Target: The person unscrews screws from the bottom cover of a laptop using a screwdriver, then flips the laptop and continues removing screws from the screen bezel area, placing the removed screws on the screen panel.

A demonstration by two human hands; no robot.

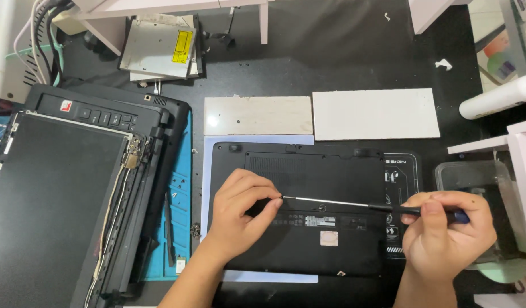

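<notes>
A black laptop [308,171] lies upside down in the middle, its bottom cover facing up. My right hand [448,236] grips the dark handle of a long thin screwdriver [331,201] that runs leftward across the cover. My left hand [243,208] rests on the cover and pinches the screwdriver's tip between thumb and fingers at the cover's left half.
A dismantled laptop [63,194] with exposed hinge and cables lies at the left on a teal mat [183,188]. An optical drive [160,45] sits at the back. Two pale tiles [377,114] lie behind the laptop. A clear plastic box [474,177] stands at the right.
</notes>
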